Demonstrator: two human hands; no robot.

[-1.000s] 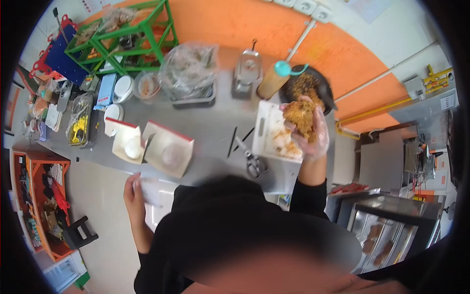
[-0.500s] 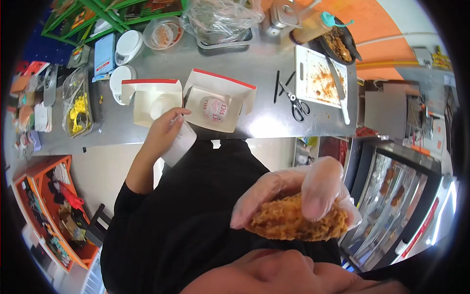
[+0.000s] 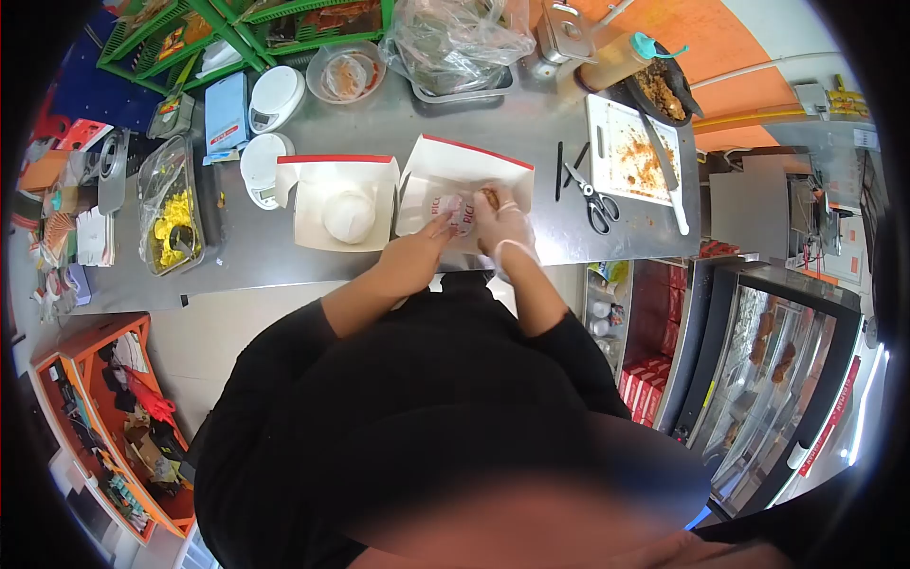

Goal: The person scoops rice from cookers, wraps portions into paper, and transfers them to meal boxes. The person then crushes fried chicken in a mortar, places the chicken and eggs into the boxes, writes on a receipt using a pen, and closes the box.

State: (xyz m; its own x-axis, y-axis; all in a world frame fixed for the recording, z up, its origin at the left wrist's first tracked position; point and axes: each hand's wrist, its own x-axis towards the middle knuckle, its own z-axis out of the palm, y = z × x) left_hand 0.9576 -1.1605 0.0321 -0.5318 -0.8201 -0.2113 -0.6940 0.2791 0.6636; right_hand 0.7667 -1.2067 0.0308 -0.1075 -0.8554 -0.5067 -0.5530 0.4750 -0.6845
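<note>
Because so much meets in one small space, a nudge could spoil things

As we look out past our black sleeves (image 3: 284, 351), our bare left hand (image 3: 414, 259) lays its fingers over a round bundle of white paper printed in red (image 3: 453, 207); whether it grips or merely steadies, we cannot tell. Our right hand (image 3: 504, 226), in a clear plastic glove, grasps a brown, crusted piece of fried food (image 3: 489, 196), mostly hidden by the fingers. Both lie within the open white cardboard box with a red edge (image 3: 469, 163) on the right, the food just beside the bundle. We judge that wall the weak spot: a forearm leaning on its near side could buckle it or drag the box towards the near edge of the steel table (image 3: 559, 232). Pressing the food hard could shed crust, and rubbing it on the paper could leave grease or loosen the wrap.

To the left, a similar white box (image 3: 313, 204) holds a plain white bundle (image 3: 349, 218), untouched; a sideways shove could knock it. Farther right lie black-handled scissors (image 3: 590, 192), which a swinging right elbow might catch, then a crumb-strewn white cutting board (image 3: 607, 114) bearing a white-handled knife (image 3: 661, 161).
</note>
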